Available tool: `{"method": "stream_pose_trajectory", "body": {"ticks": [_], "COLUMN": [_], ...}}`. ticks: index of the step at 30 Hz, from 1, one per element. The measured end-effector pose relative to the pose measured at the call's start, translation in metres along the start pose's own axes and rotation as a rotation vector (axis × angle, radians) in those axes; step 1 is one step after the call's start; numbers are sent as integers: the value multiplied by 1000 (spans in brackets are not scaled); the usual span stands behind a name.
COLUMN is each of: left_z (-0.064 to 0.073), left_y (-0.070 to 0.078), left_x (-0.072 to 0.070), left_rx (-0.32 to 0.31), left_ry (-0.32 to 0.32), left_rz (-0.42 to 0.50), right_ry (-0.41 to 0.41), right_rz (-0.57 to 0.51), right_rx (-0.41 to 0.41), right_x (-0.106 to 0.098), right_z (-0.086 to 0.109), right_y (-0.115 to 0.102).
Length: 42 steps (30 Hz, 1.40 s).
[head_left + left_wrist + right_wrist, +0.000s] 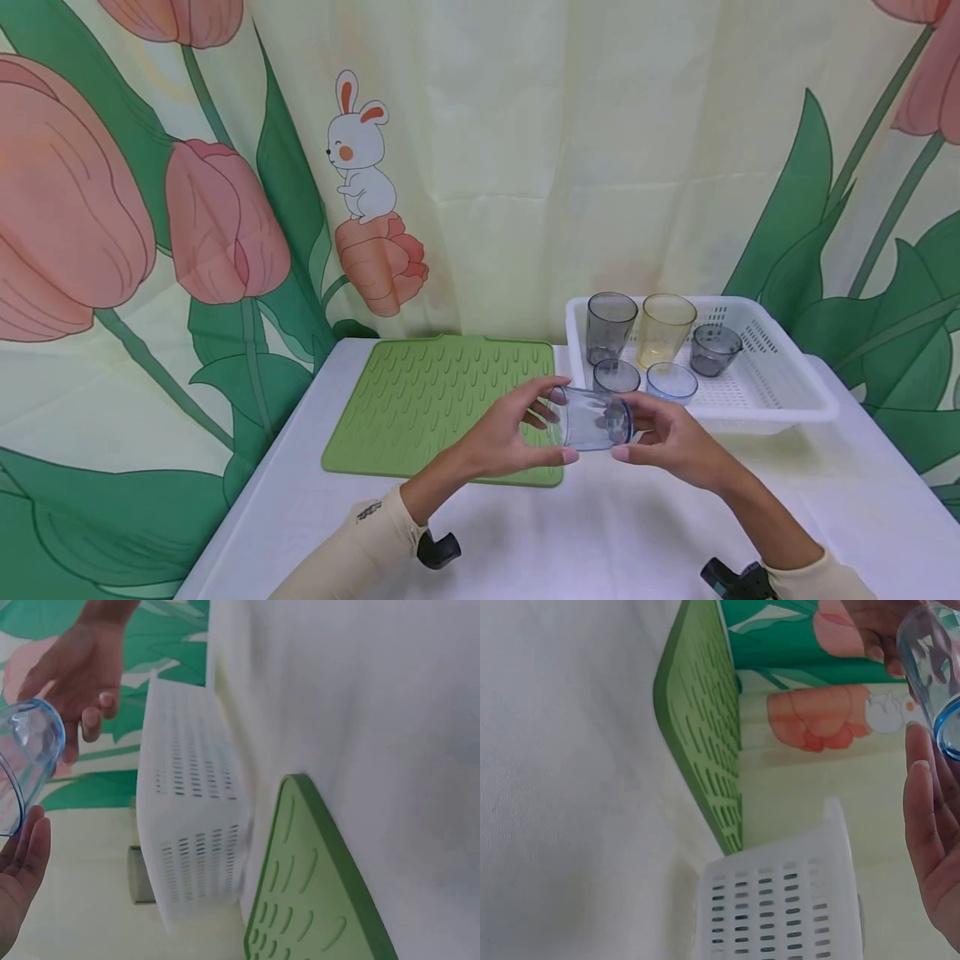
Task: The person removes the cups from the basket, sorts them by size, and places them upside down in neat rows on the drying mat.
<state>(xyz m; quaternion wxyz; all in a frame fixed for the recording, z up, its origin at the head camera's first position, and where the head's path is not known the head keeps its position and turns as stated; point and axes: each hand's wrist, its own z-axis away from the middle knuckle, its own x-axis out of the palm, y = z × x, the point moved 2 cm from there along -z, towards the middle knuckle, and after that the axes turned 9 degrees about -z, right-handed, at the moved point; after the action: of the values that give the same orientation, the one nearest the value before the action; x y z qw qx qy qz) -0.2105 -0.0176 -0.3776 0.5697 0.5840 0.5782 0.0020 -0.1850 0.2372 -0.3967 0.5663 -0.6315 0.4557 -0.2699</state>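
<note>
A clear bluish drinking glass lies sideways in the air between both hands, over the near side of the white basket. My left hand holds one end of it between thumb and fingers. At the other end my right hand grips it with the thumb below and fingers above. In the left wrist view, a blue rim shows on the glass beside the right hand. From the right wrist, the glass appears at the edge, above the right hand's fingers.
A white perforated basket at the back right holds a tall grey glass, a yellow glass, a short grey glass and others. Left of it, a ridged green mat lies on the white-covered table. A printed curtain hangs behind.
</note>
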Motion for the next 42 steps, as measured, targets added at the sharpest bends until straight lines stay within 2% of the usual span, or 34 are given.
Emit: {"method": "stream_pose_trajectory", "body": {"ticks": [6,12,21,27,34,38,42], "left_z": [4,8,18,28,59,79,98], "left_y": [-5,-9,-17,-21,-35,-53,-73], "left_x": [0,-4,-9,-17,-30,-38,-46], "left_rx": [-39,-92,-133,-179,-279,-329,-387], "left_ry": [-1,-19,-53,-66,-44,-6,37], "left_rz": [34,64,88,65,-12,-63,-107], "right_ry": [-22,40,50,44,50,71,88], "right_rz": [-4,69,111,133,147,133,157], "right_rx": [29,-5,-43,-58,-33,-21,25], "right_x": [5,10,15,20,28,30,33], "right_z": [-4,-9,-16,-25,-45,-57,-67], "right_y": [1,1,1,-4,-10,-12,-14]}}
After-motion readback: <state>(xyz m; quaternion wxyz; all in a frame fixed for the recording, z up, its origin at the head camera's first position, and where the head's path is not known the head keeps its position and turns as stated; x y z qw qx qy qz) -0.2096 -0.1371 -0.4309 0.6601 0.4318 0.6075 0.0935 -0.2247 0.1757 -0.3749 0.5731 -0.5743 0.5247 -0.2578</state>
